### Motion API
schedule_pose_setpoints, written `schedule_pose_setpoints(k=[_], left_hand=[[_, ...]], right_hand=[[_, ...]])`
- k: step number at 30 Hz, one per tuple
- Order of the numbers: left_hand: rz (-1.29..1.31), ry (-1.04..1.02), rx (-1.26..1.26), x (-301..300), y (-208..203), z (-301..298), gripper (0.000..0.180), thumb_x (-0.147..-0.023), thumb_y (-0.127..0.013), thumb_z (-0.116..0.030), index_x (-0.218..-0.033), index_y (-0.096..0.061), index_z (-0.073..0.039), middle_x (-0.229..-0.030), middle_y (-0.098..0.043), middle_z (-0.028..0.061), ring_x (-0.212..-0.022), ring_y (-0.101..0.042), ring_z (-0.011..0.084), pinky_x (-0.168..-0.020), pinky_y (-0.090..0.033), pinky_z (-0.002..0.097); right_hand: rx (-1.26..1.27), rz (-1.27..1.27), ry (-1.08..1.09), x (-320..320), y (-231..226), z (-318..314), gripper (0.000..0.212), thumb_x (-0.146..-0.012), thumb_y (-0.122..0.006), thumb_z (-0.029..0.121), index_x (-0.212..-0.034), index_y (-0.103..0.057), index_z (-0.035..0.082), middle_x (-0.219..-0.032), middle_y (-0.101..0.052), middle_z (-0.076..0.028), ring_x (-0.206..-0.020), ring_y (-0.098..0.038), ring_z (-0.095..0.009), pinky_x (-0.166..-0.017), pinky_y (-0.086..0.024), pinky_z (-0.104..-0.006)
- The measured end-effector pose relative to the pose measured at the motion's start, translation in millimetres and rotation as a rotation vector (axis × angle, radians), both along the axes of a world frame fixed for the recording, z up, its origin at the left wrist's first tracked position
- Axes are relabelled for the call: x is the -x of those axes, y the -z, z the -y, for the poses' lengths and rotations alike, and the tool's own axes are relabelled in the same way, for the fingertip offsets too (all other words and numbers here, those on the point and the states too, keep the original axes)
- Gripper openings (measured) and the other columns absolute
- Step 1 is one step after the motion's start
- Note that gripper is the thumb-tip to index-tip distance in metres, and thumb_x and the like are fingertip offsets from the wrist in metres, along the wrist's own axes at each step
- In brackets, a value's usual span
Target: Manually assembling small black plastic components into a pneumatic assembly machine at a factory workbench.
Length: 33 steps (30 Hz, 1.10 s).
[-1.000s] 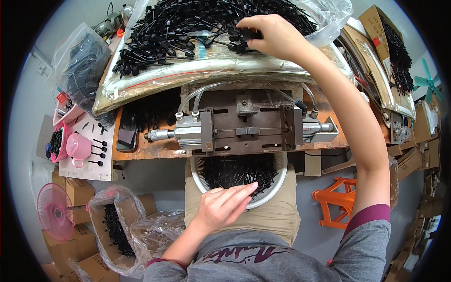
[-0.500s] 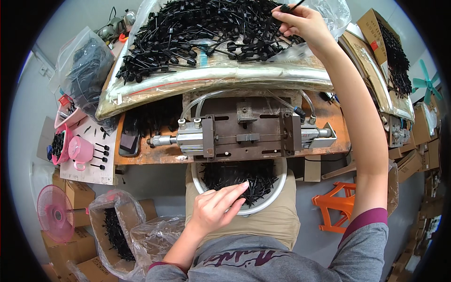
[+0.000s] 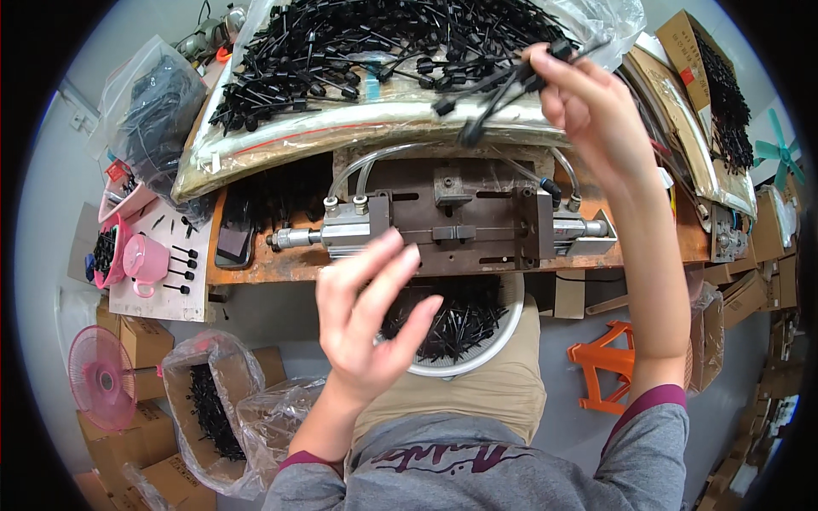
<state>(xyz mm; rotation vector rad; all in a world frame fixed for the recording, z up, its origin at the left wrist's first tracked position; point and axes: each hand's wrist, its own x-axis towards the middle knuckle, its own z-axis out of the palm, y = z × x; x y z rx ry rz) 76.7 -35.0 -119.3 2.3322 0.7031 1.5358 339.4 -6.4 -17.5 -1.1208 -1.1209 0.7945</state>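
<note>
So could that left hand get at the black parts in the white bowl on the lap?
Probably yes. The left hand hangs open just above the white bowl, whose top is uncovered, and nothing lies between its fingers and the black parts inside. The right hand is busy farther up.

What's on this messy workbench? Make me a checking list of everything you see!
Surface: orange-brown bench, worn, with a metal press fixture in the middle.
Job's things: bunch of black cable pieces in the right hand; heap of black parts on a plastic sheet; white bowl of black parts on the lap.
Clutter: pink cup, dark phone, bags and cardboard boxes.
Grippers: right hand grips the bunch; left hand open, empty, above the bowl.
Cables: clear hoses on the fixture.
Surroundings: pink fan, orange stool.
</note>
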Motion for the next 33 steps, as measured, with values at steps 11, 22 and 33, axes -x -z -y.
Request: schedule_pose_setpoints(k=[11, 22, 33], left_hand=[[-0.071, 0.336, 0.169, -13.6, -13.4, -9.9, 0.05, -0.066, -0.081, -0.002, -0.114, -0.066, 0.002, -0.114, -0.066, 0.0206, -0.101, -0.066, 0.0291, -0.089, -0.053, 0.0362], [0.042, 0.483, 0.422, -7.3, -5.7, -5.2, 0.043, -0.065, -0.082, -0.005, -0.106, -0.07, 0.003, -0.101, -0.071, 0.018, -0.09, -0.071, 0.0256, -0.077, -0.057, 0.0312], [-0.031, 0.591, 0.425, 1.5, -4.0, -10.4, 0.047, -0.062, -0.083, -0.009, -0.106, -0.07, 0.001, -0.101, -0.071, 0.0191, -0.092, -0.07, 0.0261, -0.078, -0.057, 0.0316]], right_hand=[[0.232, -0.362, -0.153, 38.9, 54.9, 71.1, 0.018, -0.089, -0.068, 0.014, -0.101, -0.065, 0.0, -0.084, -0.064, -0.002, -0.057, -0.054, -0.004, -0.048, -0.042, -0.0187], [0.258, -0.477, -0.229, 39.3, 66.8, 83.1, 0.019, -0.089, -0.067, 0.012, -0.102, -0.065, -0.001, -0.086, -0.063, -0.002, -0.055, -0.052, -0.004, -0.047, -0.041, -0.0188], [0.282, -0.41, -0.273, 39.5, 73.1, 83.3, 0.02, -0.09, -0.067, 0.017, -0.1, -0.064, 0.0, -0.079, -0.059, 0.001, -0.055, -0.05, -0.003, -0.048, -0.038, -0.0174]])
